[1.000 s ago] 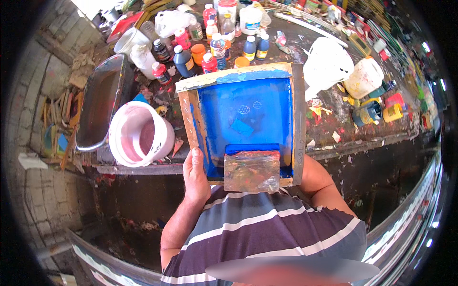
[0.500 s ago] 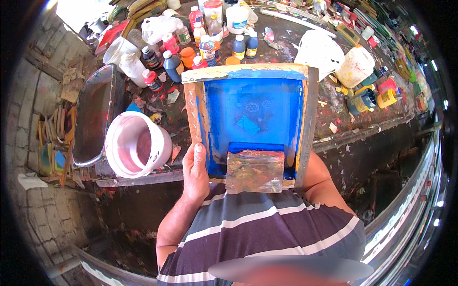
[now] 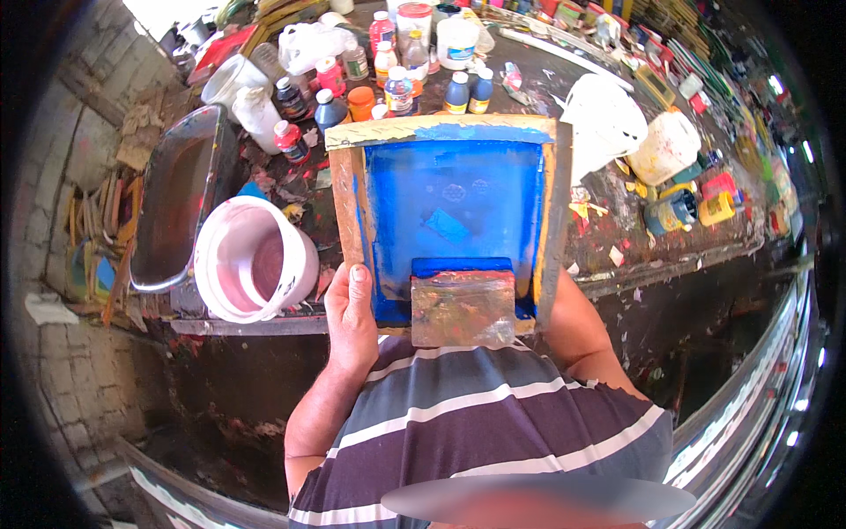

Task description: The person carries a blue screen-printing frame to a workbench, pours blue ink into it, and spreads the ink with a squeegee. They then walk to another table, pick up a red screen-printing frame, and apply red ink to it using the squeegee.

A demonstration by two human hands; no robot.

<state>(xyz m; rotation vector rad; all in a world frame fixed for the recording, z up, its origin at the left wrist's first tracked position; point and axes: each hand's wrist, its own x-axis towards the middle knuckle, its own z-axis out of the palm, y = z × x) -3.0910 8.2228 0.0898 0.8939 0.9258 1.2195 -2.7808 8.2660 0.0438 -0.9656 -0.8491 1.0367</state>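
My left hand (image 3: 351, 313) grips the left side of a wooden screen frame (image 3: 349, 203), its thumb along the outer bar. The frame is held up over the front edge of the worktable, its inner mesh (image 3: 454, 176) coated bright blue, with faint small patterns and a paler blue patch. A paint-stained, flat rectangular piece (image 3: 463, 309) with a blue upper edge sits across the bottom of the frame. My right forearm (image 3: 573, 331) reaches behind the frame's right side, which hides that hand's fingers.
The cluttered worktable (image 3: 608, 278) holds many paint bottles (image 3: 326, 113), a pink-white bucket (image 3: 220, 264), a dark tray (image 3: 176, 203), a white container (image 3: 595, 115) and a stained jug (image 3: 661, 150). Wooden boards (image 3: 88, 238) lean at the left, by a block wall (image 3: 62, 370).
The frame moved slightly right half a second ago and is now back to the left, a little higher than a second ago. My left hand moved with it, still gripping.
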